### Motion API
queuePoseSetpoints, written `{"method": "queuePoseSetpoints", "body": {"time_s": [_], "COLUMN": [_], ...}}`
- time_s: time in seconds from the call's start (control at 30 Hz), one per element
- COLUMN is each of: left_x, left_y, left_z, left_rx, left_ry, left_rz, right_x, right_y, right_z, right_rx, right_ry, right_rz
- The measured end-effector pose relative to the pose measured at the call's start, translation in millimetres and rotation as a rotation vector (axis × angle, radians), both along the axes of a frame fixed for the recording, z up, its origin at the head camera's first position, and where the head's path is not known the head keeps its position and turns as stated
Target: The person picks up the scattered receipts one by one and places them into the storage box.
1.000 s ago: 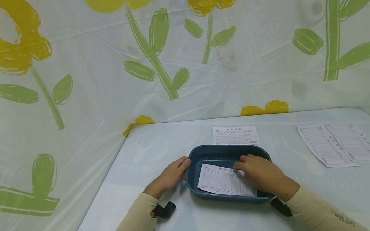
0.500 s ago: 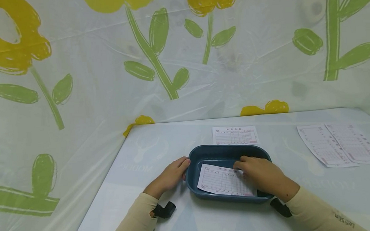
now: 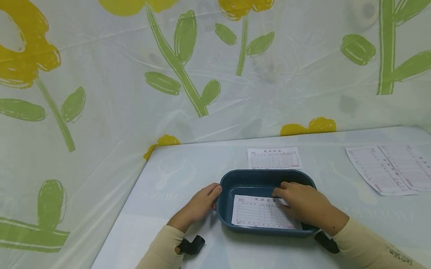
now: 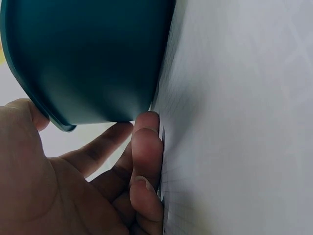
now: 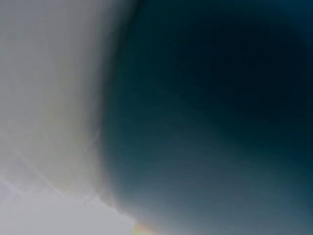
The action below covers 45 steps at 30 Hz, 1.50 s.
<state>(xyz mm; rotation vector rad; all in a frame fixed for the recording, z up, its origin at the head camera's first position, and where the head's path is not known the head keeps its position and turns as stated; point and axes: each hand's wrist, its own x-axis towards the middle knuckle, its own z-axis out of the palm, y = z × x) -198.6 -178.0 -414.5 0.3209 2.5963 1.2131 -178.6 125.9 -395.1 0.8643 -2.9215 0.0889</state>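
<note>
A dark blue-green rectangular tray [image 3: 245,187] stands on the table. Inside it, toward the near side, lies a white printed receipt slip [image 3: 258,213] with a ruled grid. My left hand [image 3: 198,202] holds the tray's left end, thumb at the rim; in the left wrist view, its fingers [image 4: 146,152] lie beside the outer wall and along the tabletop. Reaching into the tray over its right side, my right hand [image 3: 307,203] has curled fingers at the slip's right end. Those fingertips are partly hidden. The right wrist view shows only the tray's blurred wall [image 5: 205,122].
Another printed slip [image 3: 274,158] lies just behind the tray. Two more, a left slip [image 3: 376,170] and a right slip [image 3: 412,167], sit side by side at the right of the pale table [image 3: 188,164]. A flower-printed curtain [image 3: 119,107] hangs behind and at the left.
The slip in the tray has turned slightly, and its left end has shifted toward the near wall. Both hands stay nearly in place, and the tray has not visibly moved.
</note>
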Motion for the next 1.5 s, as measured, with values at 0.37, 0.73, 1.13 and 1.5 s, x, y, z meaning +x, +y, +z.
{"method": "queuePoseSetpoints", "body": {"time_s": [0.37, 0.73, 1.13, 1.5], "left_x": [-2.1, 0.0, 2.3, 1.6], "left_y": [1.0, 0.1, -3.2, -1.8], "left_z": [3.3, 1.5, -2.7, -1.4], "left_rx": [-0.017, -0.008, -0.016, -0.01], "left_ry": [0.009, 0.013, 0.02, -0.001], "left_rz": [-0.003, -0.002, 0.022, -0.003], "right_x": [0.4, 0.8, -4.3, -27.4], "right_y": [1, 2, 20, 47], "right_z": [2.3, 2.4, 23.6, 23.7], "right_rx": [0.016, -0.123, -0.591, -0.552], "right_ry": [0.03, 0.018, -0.002, -0.037], "right_rz": [-0.002, -0.038, -0.022, -0.161]}}
